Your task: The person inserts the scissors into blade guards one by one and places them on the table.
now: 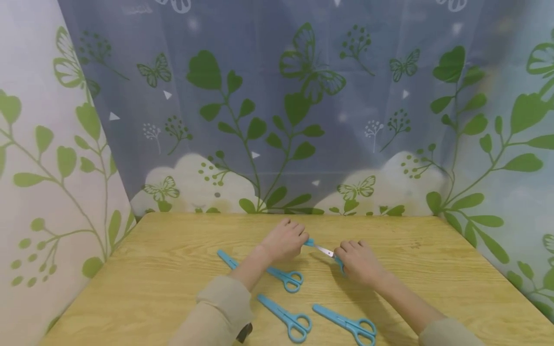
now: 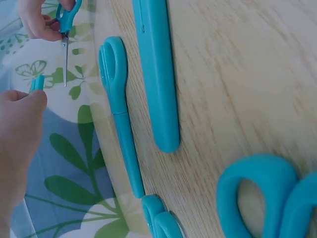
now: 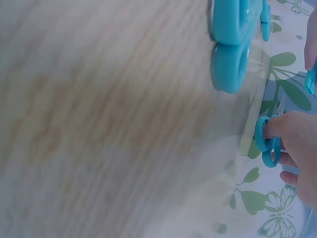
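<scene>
My left hand grips a blue blade cover, whose end pokes out past the fingers. Scissors with blue handles are held by my right hand, fingers at the handle loops. Their bare metal blades point towards the cover, and the left wrist view shows a gap between tip and cover. Both hands are above the table. Below them lie blue covered scissors, partly hidden by my left forearm.
More covered scissors lie on the wooden table, with another pair near its front edge. A patterned curtain hangs behind the table, and similar cloth stands at both sides.
</scene>
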Tool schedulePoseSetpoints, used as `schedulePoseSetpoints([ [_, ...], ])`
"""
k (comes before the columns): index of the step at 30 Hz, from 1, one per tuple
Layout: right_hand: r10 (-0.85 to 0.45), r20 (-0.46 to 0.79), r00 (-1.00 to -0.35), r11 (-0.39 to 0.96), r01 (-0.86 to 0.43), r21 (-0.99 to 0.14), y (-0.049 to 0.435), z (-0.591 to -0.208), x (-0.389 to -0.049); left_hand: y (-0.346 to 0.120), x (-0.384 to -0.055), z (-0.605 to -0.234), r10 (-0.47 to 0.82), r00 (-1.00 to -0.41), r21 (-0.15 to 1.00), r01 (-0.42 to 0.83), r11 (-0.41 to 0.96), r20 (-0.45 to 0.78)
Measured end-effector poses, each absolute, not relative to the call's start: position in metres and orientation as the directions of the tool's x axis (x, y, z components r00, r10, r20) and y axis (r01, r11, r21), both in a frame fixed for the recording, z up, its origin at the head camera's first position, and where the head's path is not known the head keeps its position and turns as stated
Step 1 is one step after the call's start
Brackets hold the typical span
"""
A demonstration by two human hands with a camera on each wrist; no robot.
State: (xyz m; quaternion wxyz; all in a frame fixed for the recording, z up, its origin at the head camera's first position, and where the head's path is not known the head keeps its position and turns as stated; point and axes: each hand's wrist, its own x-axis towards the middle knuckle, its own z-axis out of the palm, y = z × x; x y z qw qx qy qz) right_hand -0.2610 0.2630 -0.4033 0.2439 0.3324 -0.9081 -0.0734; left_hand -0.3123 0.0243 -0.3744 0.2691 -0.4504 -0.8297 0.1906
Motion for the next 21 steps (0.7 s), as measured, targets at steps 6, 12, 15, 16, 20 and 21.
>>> schedulePoseSetpoints([
  [6, -0.653, 0.407, -0.639, 0.756, -0.583, 0.298, 0.264, -0.398, -0.259, 0.020, -0.309, -0.371, 0.867, -0.381, -0.585, 0.640, 0.498, 0.322],
  [12, -0.658, 0.418, -0.626, 0.751, -0.586, 0.304, 0.266, -0.395, -0.256, 0.016, -0.303, -0.368, 0.875, -0.308, -0.603, 0.637, 0.481, 0.373],
  [15, -0.663, 0.429, -0.613, 0.747, -0.585, 0.317, 0.267, -0.394, -0.254, 0.014, -0.300, -0.367, 0.880, -0.282, -0.603, 0.645, 0.469, 0.384],
  [16, -0.664, 0.433, -0.609, 0.745, -0.585, 0.321, 0.268, -0.394, -0.254, 0.014, -0.299, -0.367, 0.880, -0.273, -0.600, 0.650, 0.466, 0.388],
  [20, -0.677, 0.476, -0.562, 0.731, -0.588, 0.345, 0.268, -0.393, -0.251, 0.012, -0.297, -0.366, 0.880, -0.235, -0.594, 0.662, 0.456, 0.412],
  [21, -0.681, 0.488, -0.547, 0.727, -0.590, 0.353, 0.269, -0.393, -0.251, 0.012, -0.297, -0.366, 0.879, -0.222, -0.593, 0.666, 0.453, 0.423],
])
